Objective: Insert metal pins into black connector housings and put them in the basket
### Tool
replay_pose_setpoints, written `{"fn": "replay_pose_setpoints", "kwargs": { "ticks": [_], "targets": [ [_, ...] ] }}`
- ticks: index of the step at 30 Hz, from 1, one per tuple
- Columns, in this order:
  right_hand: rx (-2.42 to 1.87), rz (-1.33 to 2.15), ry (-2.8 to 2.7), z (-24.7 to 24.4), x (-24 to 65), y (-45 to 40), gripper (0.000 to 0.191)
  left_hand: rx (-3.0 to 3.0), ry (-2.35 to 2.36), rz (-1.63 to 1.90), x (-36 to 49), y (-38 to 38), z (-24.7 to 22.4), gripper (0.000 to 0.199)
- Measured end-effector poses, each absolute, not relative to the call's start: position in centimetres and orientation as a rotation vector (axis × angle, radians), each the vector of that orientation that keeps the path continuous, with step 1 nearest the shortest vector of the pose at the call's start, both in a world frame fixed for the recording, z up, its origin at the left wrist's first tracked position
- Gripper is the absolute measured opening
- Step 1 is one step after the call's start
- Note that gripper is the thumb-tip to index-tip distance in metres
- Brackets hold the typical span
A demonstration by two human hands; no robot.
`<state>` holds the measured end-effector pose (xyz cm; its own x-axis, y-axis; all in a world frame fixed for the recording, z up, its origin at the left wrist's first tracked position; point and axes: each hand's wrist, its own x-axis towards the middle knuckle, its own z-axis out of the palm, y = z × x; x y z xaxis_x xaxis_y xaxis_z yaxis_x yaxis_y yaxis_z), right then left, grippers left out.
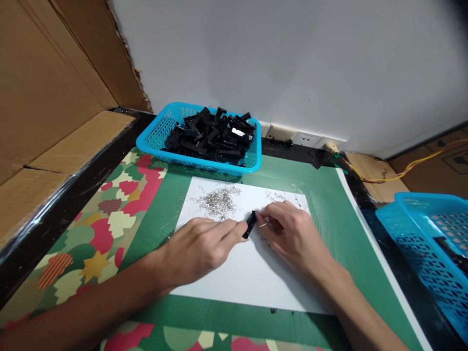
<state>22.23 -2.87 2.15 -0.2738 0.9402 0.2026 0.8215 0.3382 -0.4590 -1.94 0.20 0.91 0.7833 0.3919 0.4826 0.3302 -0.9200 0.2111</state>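
Over a white sheet point(234, 278), my left hand point(208, 241) pinches a small black part point(250, 224) by its lower left side. My right hand point(287, 229) is closed at the part's upper right end, thumb and index finger together, with a thin, light-coloured piece point(263, 224) showing at the fingertips. What this piece belongs to is too small to tell. On the sheet, behind my left hand, lies a pile of tiny thin metal pieces point(219, 202). A looser scatter of them point(275, 195) lies behind my right hand.
A blue basket point(197, 165) full of black parts point(210, 136) stands at the back against the wall. Another blue basket point(420, 243) is at the right edge. Cardboard point(54, 73) rises at the left. Wall sockets point(306, 139) and a plug with a yellow cable point(413, 169) are behind.
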Motion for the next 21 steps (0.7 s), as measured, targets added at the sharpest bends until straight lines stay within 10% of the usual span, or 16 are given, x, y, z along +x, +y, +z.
{"fn": "replay_pose_setpoints", "kwargs": {
  "ticks": [21],
  "targets": [
    [-1.579, 0.405, -1.924, 4.3, 23.8, -3.0, 0.026, 2.839, 0.6, 0.758, -2.1, 0.3, 1.0, 0.019]
  ]
}}
